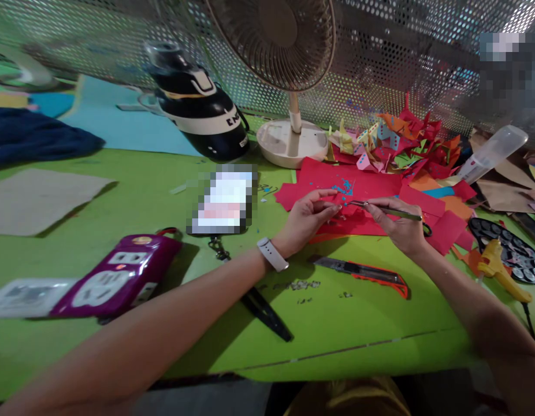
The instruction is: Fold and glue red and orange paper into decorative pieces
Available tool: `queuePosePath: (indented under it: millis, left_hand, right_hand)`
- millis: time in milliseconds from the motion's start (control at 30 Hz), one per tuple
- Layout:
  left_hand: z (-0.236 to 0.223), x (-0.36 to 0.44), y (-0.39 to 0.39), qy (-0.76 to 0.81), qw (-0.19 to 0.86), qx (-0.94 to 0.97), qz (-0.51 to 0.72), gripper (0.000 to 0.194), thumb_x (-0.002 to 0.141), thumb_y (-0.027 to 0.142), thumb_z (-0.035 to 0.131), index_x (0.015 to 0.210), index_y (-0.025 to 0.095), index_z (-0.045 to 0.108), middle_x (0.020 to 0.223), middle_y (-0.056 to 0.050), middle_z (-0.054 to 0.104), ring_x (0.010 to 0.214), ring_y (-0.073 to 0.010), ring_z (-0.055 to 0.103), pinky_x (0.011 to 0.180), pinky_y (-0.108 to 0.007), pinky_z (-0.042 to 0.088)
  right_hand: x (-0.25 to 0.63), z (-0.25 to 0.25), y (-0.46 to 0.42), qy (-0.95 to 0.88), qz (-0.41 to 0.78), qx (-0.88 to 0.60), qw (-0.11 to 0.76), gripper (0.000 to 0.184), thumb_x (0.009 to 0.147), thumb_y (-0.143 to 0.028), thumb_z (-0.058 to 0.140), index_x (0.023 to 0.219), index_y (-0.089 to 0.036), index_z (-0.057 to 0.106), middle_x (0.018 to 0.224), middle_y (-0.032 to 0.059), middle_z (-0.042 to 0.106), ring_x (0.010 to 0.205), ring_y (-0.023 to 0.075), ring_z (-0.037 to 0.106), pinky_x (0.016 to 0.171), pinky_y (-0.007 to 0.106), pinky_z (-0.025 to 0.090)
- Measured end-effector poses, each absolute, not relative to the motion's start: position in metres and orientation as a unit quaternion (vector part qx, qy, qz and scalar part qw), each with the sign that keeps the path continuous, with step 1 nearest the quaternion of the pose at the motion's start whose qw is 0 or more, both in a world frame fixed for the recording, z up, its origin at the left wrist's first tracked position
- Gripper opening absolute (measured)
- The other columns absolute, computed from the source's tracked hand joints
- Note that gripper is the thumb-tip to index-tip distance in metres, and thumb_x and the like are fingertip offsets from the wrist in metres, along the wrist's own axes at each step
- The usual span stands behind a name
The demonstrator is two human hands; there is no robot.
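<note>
My right hand (395, 224) grips metal tweezers (393, 211), their tips pointing left toward my other hand. A tiny blue dot (346, 203) sits by the tips; whether they pinch it I cannot tell. My left hand (308, 215), with a pale band on its wrist, is closed in a pinch, and what is between its fingertips is too small to make out. Both hands are over red paper (367, 182), where several tiny blue paper bits (346, 188) are scattered. On the table just in front lies an orange-handled utility knife (365, 273).
A white fan (291, 141) and a dark jug (207, 115) stand at the back. Behind the red paper rise colourful paper pieces (393, 138). To the right lie a yellow glue gun (493, 263) and a black palette (510, 248); leftward, a phone (226, 199) and purple power strip (120, 274).
</note>
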State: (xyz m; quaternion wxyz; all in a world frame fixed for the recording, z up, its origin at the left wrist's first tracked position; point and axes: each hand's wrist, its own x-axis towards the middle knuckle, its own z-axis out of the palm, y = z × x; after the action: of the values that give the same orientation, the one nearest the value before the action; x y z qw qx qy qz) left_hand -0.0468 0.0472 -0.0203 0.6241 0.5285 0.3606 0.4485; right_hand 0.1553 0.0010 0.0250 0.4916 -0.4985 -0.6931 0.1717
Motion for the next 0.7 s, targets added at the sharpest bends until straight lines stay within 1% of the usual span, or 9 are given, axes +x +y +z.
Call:
queuePosePath:
  millis: [133,233,333,400,567,700]
  left_hand:
    - [-0.0219,-0.0471,0.0479,0.357,0.625,0.529,0.449,0.048,0.079,0.033,0.076,0.119,0.016,0.057,0.085,-0.003,0.075,0.075,-0.0150,0.070,0.075,-0.031,0.057]
    - [-0.0219,-0.0474,0.0480,0.359,0.621,0.536,0.445,0.047,0.080,0.034,0.075,0.120,0.016,0.057,0.087,-0.004,0.075,0.077,-0.0153,0.071,0.074,-0.030,0.057]
    - [-0.0207,-0.0478,0.0477,0.361,0.619,0.542,0.438,0.046,0.082,0.033,0.074,0.121,0.017,0.057,0.090,-0.005,0.076,0.079,-0.0157,0.071,0.074,-0.030,0.058]
    - [-0.0197,-0.0478,0.0473,0.363,0.619,0.542,0.438,0.045,0.081,0.032,0.074,0.120,0.017,0.057,0.090,-0.005,0.076,0.080,-0.0161,0.071,0.073,-0.029,0.058]
    - [-0.0182,-0.0475,0.0463,0.362,0.625,0.534,0.440,0.047,0.079,0.034,0.076,0.119,0.016,0.058,0.088,-0.005,0.076,0.077,-0.0160,0.071,0.072,-0.029,0.057]
    - [-0.0182,-0.0476,0.0459,0.362,0.619,0.542,0.438,0.051,0.078,0.039,0.077,0.119,0.016,0.058,0.087,-0.005,0.076,0.077,-0.0170,0.071,0.073,-0.030,0.057]
  right_hand:
    - [0.1573,0.0260,0.0004,-0.697,0.177,-0.493,0.489,0.018,0.085,-0.043,0.067,0.081,-0.028,0.076,0.078,0.0016,0.077,0.068,0.0175,0.072,0.064,0.030,0.061]
    - [0.1576,0.0245,0.0003,-0.703,0.184,-0.496,0.476,0.023,0.084,-0.048,0.067,0.079,-0.027,0.076,0.079,0.0025,0.077,0.069,0.0183,0.072,0.065,0.031,0.061]
    - [0.1568,0.0223,0.0003,-0.700,0.188,-0.498,0.477,0.025,0.084,-0.050,0.066,0.079,-0.027,0.076,0.080,0.0023,0.078,0.070,0.0183,0.072,0.066,0.031,0.062]
    - [0.1561,0.0214,0.0004,-0.697,0.193,-0.499,0.477,0.024,0.084,-0.050,0.067,0.080,-0.028,0.076,0.081,0.0019,0.077,0.070,0.0183,0.072,0.067,0.032,0.061]
    - [0.1543,0.0219,0.0004,-0.698,0.188,-0.488,0.489,0.017,0.084,-0.042,0.068,0.079,-0.028,0.076,0.080,0.0009,0.077,0.069,0.0178,0.071,0.067,0.031,0.061]
    - [0.1540,0.0215,0.0008,-0.694,0.183,-0.496,0.488,0.018,0.083,-0.041,0.066,0.078,-0.027,0.076,0.079,0.0005,0.077,0.069,0.0174,0.071,0.067,0.031,0.061]
